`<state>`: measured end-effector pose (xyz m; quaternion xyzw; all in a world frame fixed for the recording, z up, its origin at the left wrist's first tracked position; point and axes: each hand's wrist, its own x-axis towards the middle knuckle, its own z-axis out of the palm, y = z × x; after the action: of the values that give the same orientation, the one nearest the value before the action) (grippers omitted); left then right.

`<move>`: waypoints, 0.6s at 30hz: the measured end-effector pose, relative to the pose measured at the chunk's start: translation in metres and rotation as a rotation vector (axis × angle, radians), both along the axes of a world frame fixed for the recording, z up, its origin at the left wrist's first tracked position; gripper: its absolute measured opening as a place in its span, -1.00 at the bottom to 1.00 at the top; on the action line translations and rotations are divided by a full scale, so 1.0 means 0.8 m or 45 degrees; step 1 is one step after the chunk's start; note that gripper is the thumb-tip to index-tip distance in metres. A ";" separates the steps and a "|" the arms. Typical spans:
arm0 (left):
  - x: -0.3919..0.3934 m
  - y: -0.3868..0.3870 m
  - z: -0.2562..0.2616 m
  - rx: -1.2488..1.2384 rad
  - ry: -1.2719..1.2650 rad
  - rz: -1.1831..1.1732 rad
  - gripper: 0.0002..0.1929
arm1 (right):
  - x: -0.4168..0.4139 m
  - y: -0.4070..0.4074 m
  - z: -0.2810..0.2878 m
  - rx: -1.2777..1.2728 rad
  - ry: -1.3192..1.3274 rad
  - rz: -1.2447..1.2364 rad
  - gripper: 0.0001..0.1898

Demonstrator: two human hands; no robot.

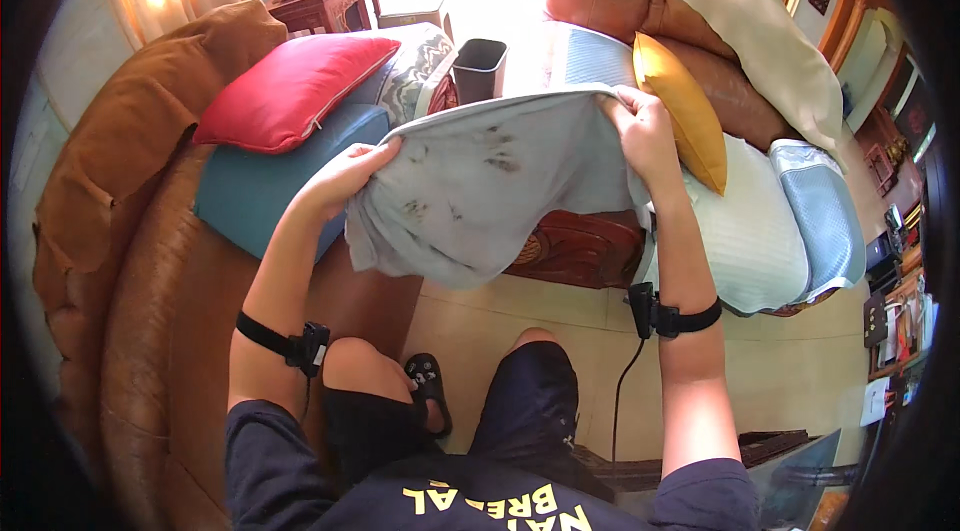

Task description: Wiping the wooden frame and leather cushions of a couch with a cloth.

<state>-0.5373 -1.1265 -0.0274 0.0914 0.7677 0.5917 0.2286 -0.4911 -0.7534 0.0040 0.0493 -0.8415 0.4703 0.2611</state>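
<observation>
A grey cloth (480,178) with several dark smudges hangs between my two hands, its top edge pulled nearly straight. My left hand (352,174) pinches it near the upper left corner, thumb and fingers closed on the fabric. At the other end my right hand (641,129) grips the upper right edge. Behind the cloth, a carved dark wooden piece (585,246) is partly hidden. Both forearms wear black straps with small devices, and a cable runs down from each.
To the left, a red cushion (292,92) rests on a blue cushion (352,125) on a brown leather sofa (142,321). A black bin (480,69) stands beyond the cloth. A yellow cushion (686,114) leans on the right sofa, beside a pale seat cover (750,231).
</observation>
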 end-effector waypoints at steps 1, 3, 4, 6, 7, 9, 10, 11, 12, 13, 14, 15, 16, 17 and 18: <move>0.001 0.006 -0.004 0.062 0.015 0.049 -0.46 | 0.004 -0.009 0.007 -0.116 -0.036 0.062 -0.74; 0.009 0.015 -0.018 0.187 -0.059 0.072 -0.42 | 0.040 -0.071 0.011 -0.506 -0.044 0.201 -0.68; 0.011 0.013 -0.037 0.363 -0.170 0.216 -0.41 | 0.059 -0.105 0.004 -0.698 -0.091 0.287 -0.64; 0.031 0.036 -0.051 0.717 -0.317 0.243 -0.39 | 0.087 -0.133 -0.018 0.130 0.016 0.766 -0.62; 0.044 0.048 -0.052 0.887 -0.356 0.144 -0.37 | 0.110 -0.167 -0.022 0.409 0.388 0.790 -0.64; 0.047 0.052 -0.067 1.043 -0.469 0.126 -0.37 | 0.114 -0.171 -0.025 0.165 -0.094 1.035 -0.73; 0.055 0.056 -0.058 1.016 -0.523 0.142 -0.38 | 0.094 -0.160 -0.038 0.174 0.132 0.775 -0.79; 0.064 0.058 -0.046 0.990 -0.577 0.160 -0.38 | 0.080 -0.148 -0.051 -0.208 -0.071 0.581 -0.82; 0.068 0.062 -0.038 0.993 -0.574 0.158 -0.38 | 0.066 -0.136 -0.055 -0.419 -0.041 0.379 -0.86; 0.071 0.063 -0.033 0.954 -0.525 0.118 -0.40 | 0.052 -0.110 -0.063 -0.270 -0.005 0.384 -0.68; 0.073 0.066 -0.029 0.913 -0.480 0.068 -0.42 | 0.045 -0.094 -0.074 -0.311 -0.039 0.570 -0.53; 0.072 0.065 -0.030 0.910 -0.480 0.076 -0.42 | 0.037 -0.089 -0.089 -0.355 -0.073 0.764 -0.38; 0.068 0.069 -0.032 0.907 -0.448 0.031 -0.41 | 0.031 -0.089 -0.112 -0.390 -0.189 0.978 -0.31; 0.064 0.073 -0.032 0.903 -0.418 -0.017 -0.41 | 0.030 -0.088 -0.133 -0.423 -0.305 1.189 -0.24; 0.063 0.073 -0.027 0.901 -0.421 -0.015 -0.41 | 0.047 -0.103 -0.128 -0.441 -0.327 1.166 -0.38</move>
<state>-0.4868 -1.0680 -0.0493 0.0724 0.4686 0.8252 0.3069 -0.4539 -0.8360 -0.0986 0.3112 -0.6684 0.6716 -0.0732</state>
